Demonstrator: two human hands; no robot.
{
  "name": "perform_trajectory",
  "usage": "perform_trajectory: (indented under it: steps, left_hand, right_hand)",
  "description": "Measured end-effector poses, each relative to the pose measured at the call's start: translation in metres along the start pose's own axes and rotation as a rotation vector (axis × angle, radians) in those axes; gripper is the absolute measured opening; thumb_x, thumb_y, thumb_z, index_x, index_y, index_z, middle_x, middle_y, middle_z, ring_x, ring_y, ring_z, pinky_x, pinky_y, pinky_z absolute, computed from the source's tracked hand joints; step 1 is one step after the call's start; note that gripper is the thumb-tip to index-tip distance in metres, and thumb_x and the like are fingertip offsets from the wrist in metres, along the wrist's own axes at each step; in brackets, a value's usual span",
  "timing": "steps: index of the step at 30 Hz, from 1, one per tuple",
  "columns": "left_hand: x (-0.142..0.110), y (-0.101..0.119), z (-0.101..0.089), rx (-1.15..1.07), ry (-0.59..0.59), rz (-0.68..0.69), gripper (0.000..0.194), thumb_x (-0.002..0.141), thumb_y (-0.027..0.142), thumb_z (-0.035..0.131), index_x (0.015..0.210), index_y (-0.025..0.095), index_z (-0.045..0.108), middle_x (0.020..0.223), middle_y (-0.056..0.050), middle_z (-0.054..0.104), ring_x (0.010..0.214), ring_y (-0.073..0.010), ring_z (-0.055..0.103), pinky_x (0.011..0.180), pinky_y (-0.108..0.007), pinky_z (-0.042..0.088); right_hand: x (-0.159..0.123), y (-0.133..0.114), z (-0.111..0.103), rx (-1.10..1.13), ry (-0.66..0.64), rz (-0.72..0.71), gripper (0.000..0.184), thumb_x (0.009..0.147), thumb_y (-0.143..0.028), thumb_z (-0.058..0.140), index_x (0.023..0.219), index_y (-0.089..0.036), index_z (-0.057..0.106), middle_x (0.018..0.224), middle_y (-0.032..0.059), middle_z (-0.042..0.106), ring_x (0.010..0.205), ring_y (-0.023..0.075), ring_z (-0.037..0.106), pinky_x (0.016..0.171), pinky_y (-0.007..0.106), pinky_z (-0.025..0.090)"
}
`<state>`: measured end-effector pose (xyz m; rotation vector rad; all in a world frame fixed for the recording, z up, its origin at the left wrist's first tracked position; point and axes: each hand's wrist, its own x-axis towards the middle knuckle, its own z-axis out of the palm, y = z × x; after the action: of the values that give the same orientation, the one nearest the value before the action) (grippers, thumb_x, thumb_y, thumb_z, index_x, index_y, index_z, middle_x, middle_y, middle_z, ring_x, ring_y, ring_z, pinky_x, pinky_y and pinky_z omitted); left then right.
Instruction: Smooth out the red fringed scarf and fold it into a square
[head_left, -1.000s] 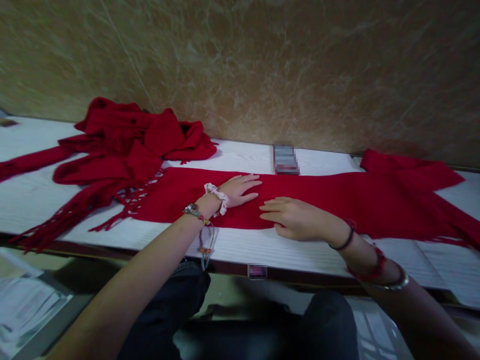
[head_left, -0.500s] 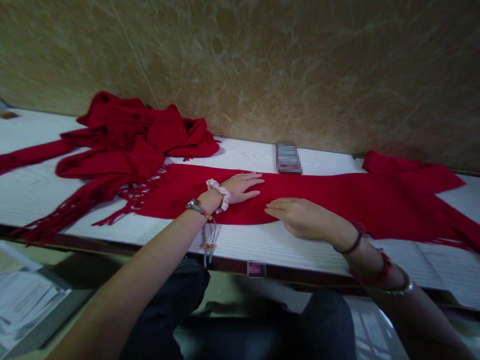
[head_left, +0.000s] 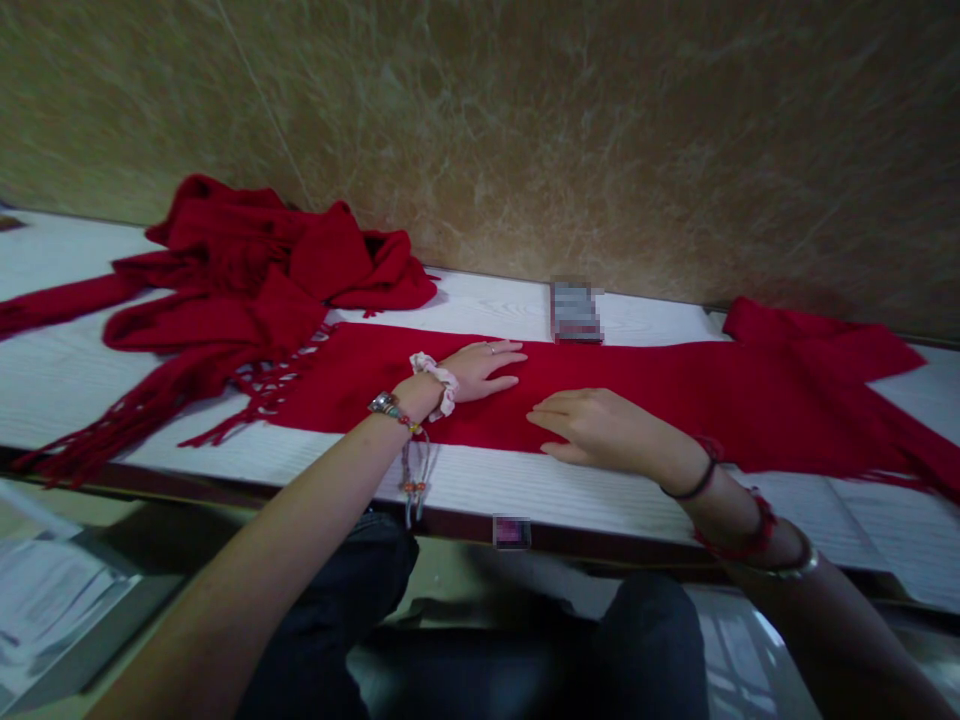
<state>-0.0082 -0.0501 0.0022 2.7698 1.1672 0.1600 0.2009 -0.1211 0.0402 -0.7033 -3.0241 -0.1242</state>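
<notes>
A red fringed scarf (head_left: 675, 395) lies spread lengthwise on the white table (head_left: 480, 490), with fringe at its left end and a bunched part at the far right. My left hand (head_left: 480, 372) rests flat on the scarf, palm down, fingers stretched out; a ring and a pale scrunchie show on it. My right hand (head_left: 600, 430) lies at the scarf's near edge, palm down, its fingers extended toward the left and the thumb apart from them. Neither hand holds anything that I can see.
A heap of red scarves (head_left: 277, 260) lies at the back left. Behind the spread scarf, a small blurred-out object (head_left: 574, 312) sits near the marble wall (head_left: 480, 130). Below the table's edge on the left stands a grey box (head_left: 82, 630) with papers or wrappers in it.
My right thumb has come away from the other fingers. My left hand stays flat in nearly the same place on the scarf. The whole view has shifted slightly.
</notes>
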Motion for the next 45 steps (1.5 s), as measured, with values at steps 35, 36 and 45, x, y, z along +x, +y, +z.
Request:
perform_trajectory:
  steps: [35, 36, 45]
  left_hand:
    - [-0.022, 0.031, -0.013, -0.13, 0.072, 0.253, 0.028, 0.077, 0.044, 0.05, 0.078, 0.016, 0.055, 0.074, -0.003, 0.055, 0.067, -0.0133, 0.049, 0.064, -0.025, 0.041]
    - [-0.023, 0.033, -0.012, -0.138, 0.062, 0.271, 0.029, 0.076, 0.045, 0.051, 0.075, 0.016, 0.054, 0.071, -0.001, 0.054, 0.064, -0.0125, 0.048, 0.061, -0.025, 0.04]
    - [-0.023, 0.046, -0.013, -0.223, 0.029, 0.302, 0.02, 0.075, 0.036, 0.05, 0.075, 0.017, 0.054, 0.069, -0.002, 0.056, 0.061, -0.0119, 0.049, 0.059, -0.024, 0.04]
  right_hand:
    - [-0.009, 0.002, 0.008, 0.23, 0.063, 0.106, 0.045, 0.075, 0.004, 0.037, 0.112, -0.014, 0.055, 0.113, 0.0105, 0.06, 0.103, 0.0168, 0.055, 0.089, 0.035, 0.045]
    - [-0.013, 0.003, 0.009, 0.224, 0.082, 0.105, 0.045, 0.075, 0.004, 0.036, 0.112, -0.013, 0.055, 0.113, 0.0104, 0.059, 0.104, 0.0164, 0.055, 0.09, 0.034, 0.045]
    - [-0.04, 0.013, 0.013, 0.067, 0.137, 0.128, 0.041, 0.078, -0.008, 0.043, 0.119, -0.011, 0.051, 0.115, 0.0125, 0.059, 0.105, 0.0197, 0.054, 0.088, 0.036, 0.046]
